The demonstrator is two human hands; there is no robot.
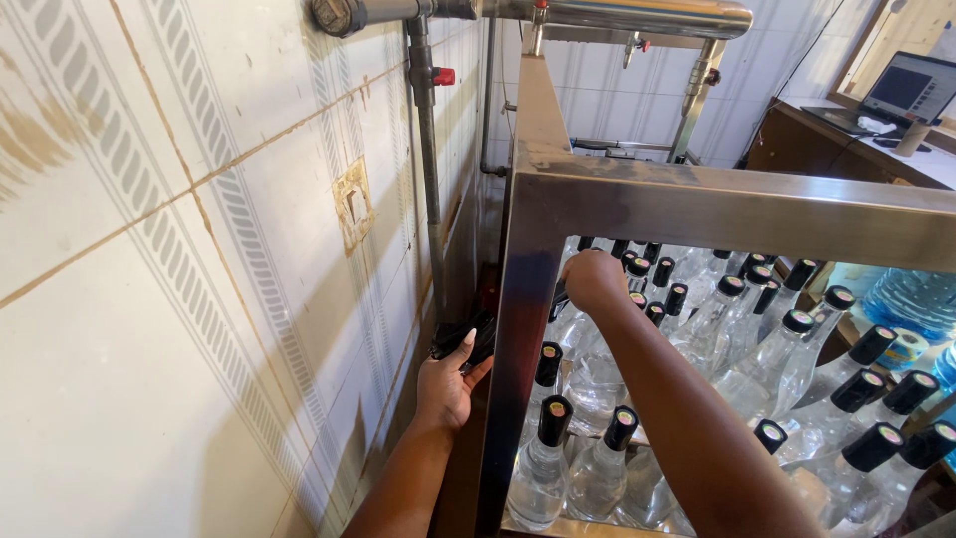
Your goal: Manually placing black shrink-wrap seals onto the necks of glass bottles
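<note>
Many clear glass bottles (738, 339) with black caps stand packed inside a steel-framed table (697, 204). My right hand (593, 279) reaches in over them at the back left, fingers curled down around a bottle's cap; the grip itself is hidden behind the frame post. My left hand (450, 384) is outside the frame, between the post and the tiled wall, with several black caps (466, 341) in its fingers. Two capped bottles (543, 468) stand nearest at the front left corner.
A tiled wall (199, 259) runs close along the left. Metal pipes with a red valve (443, 76) climb the wall. A steel tube (637, 15) crosses above. A laptop (901, 95) sits on a desk at the far right. A large blue water jug (911, 299) stands behind the bottles.
</note>
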